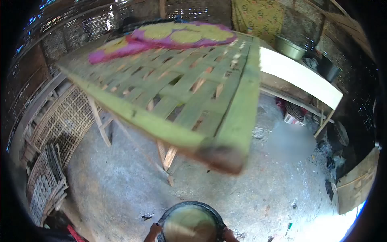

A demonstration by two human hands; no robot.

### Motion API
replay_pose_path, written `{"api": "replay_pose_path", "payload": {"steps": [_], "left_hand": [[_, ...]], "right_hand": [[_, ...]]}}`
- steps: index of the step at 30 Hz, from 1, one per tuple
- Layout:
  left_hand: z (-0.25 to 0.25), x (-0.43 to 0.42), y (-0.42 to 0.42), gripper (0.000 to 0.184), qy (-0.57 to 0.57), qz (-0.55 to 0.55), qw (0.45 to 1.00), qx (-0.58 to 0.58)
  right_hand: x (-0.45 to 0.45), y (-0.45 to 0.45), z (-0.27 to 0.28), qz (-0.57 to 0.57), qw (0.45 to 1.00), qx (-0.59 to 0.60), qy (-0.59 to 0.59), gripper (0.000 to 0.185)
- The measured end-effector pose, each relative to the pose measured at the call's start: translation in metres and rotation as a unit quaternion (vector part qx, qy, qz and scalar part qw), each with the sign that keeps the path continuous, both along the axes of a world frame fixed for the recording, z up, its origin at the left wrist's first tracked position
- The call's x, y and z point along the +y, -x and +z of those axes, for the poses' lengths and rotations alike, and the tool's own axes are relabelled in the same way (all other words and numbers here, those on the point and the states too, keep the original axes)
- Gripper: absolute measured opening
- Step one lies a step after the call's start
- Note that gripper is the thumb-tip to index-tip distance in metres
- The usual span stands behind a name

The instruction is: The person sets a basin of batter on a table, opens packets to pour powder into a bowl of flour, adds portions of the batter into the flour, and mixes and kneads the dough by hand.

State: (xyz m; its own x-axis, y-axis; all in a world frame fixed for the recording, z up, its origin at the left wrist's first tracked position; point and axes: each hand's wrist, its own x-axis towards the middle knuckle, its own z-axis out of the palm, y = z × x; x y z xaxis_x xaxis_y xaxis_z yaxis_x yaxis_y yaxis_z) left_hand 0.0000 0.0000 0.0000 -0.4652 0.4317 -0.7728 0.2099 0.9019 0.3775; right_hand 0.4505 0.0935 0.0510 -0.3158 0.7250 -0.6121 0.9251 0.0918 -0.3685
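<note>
At the bottom centre, a round dark-rimmed basin (190,221) holds something pale and yellowish. My left hand (154,231) is closed on its left rim, and my right hand (229,234) grips the right rim. Beyond the basin stands a raised green woven bamboo table (161,86), its near corner above and in front of the basin. On the table's far side lie pink cloths (181,35) bearing round yellow-green flat pieces.
Woven bamboo racks (44,185) lean at the left. A white-fronted bench (300,76) at the right carries a metal basin (289,47) and a dark pot (328,69). A brown board (356,183) stands at the far right; a small green object (289,228) lies on the floor.
</note>
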Motion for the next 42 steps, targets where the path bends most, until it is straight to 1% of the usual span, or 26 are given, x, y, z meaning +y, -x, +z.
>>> {"api": "replay_pose_path", "payload": {"steps": [1,2,3,4,5,6,7,8,9,11,13,14,15,16,17,18,19,21,24,26,29,34,36,38,40,42], "left_hand": [[-0.019,0.005,-0.003,0.046,-0.025,-0.041,0.999,-0.006],[-0.013,0.014,-0.017,0.050,-0.017,-0.036,0.999,-0.005],[0.073,0.018,-0.038,0.055,0.017,-0.035,0.999,0.027],[0.083,0.026,-0.055,0.046,-0.046,-0.071,0.996,0.023],[0.110,0.043,-0.081,0.040,-0.091,-0.070,0.993,-0.003],[0.169,0.072,-0.113,0.034,-0.135,-0.068,0.988,-0.031],[0.236,0.104,-0.147,0.029,-0.177,-0.067,0.980,-0.061],[0.276,0.128,-0.168,0.030,-0.140,-0.071,0.982,-0.109],[0.281,0.143,-0.186,0.030,-0.144,-0.088,0.979,-0.111],[0.302,0.179,-0.226,0.030,-0.202,-0.217,0.955,-0.005],[0.347,0.222,-0.273,0.031,-0.235,-0.226,0.945,-0.032],[0.370,0.253,-0.296,0.033,-0.254,-0.241,0.935,-0.049],[0.412,0.281,-0.322,0.034,-0.266,-0.257,0.927,-0.066],[0.455,0.307,-0.347,0.036,-0.219,-0.208,0.942,-0.145],[0.481,0.340,-0.370,0.036,-0.223,-0.220,0.938,-0.146],[0.501,0.373,-0.391,0.035,-0.198,-0.198,0.946,-0.160],[0.517,0.401,-0.409,0.036,-0.169,-0.174,0.954,-0.173],[0.529,0.462,-0.441,0.033,-0.194,-0.190,0.942,-0.196],[0.580,0.567,-0.491,0.028,-0.269,-0.237,0.912,-0.201],[0.592,0.641,-0.503,0.026,-0.315,-0.272,0.891,-0.179],[0.584,0.756,-0.528,0.037,-0.341,-0.330,0.869,-0.142],[0.663,0.941,-0.539,0.037,-0.349,-0.284,0.879,-0.157],[0.676,0.988,-0.527,0.036,-0.322,-0.267,0.895,-0.156],[0.703,1.052,-0.514,0.032,-0.384,-0.176,0.879,-0.223],[0.736,1.092,-0.492,0.027,-0.422,-0.167,0.881,-0.138],[0.759,1.134,-0.462,0.023,-0.435,-0.090,0.864,-0.239]], "right_hand": [[0.000,-0.001,0.003,-0.012,1.000,-0.004,-0.004,0.062],[-0.006,-0.019,0.015,-0.171,0.983,0.033,0.049,0.059],[-0.016,-0.050,0.074,-0.328,0.931,0.092,0.131,0.055],[-0.026,-0.073,0.090,-0.142,0.988,-0.060,0.019,0.047],[-0.027,-0.105,0.118,-0.158,0.985,-0.067,0.016,0.047],[-0.028,-0.137,0.145,-0.319,0.946,0.027,0.045,0.046],[-0.026,-0.162,0.168,-0.467,0.872,0.128,0.070,0.044],[-0.021,-0.188,0.191,-0.442,0.893,0.064,0.056,0.045],[-0.017,-0.214,0.213,-0.414,0.909,0.000,0.046,0.046],[-0.021,-0.256,0.261,-0.451,0.885,0.095,-0.076,0.039],[-0.011,-0.328,0.268,-0.680,0.681,0.269,0.035,0.030],[0.017,-0.318,0.351,-0.438,0.871,0.057,-0.214,0.024],[0.037,-0.339,0.378,-0.585,0.780,0.182,-0.124,0.024],[0.049,-0.357,0.390,-0.501,0.826,0.128,-0.225,0.028],[0.071,-0.374,0.402,-0.403,0.852,0.072,-0.325,0.033],[0.097,-0.392,0.431,-0.578,0.776,0.139,-0.213,0.027],[0.124,-0.407,0.461,-0.719,0.659,0.203,-0.086,0.026],[0.188,-0.404,0.532,-0.711,0.632,0.261,-0.162,0.024],[0.277,-0.441,0.551,-0.659,0.631,0.268,-0.310,0.027],[0.346,-0.445,0.595,-0.722,0.576,0.291,-0.252,0.018],[0.446,-0.476,0.591,-0.715,0.584,0.284,-0.260,0.019],[0.640,-0.498,0.645,-0.667,0.619,0.327,-0.253,0.022],[0.718,-0.508,0.639,-0.579,0.710,0.292,-0.276,0.023],[0.802,-0.493,0.661,-0.570,0.681,0.391,-0.241,0.023],[0.886,-0.479,0.690,-0.532,0.717,0.387,-0.229,0.021],[0.965,-0.447,0.732,-0.478,0.702,0.473,-0.236,0.019]]}}
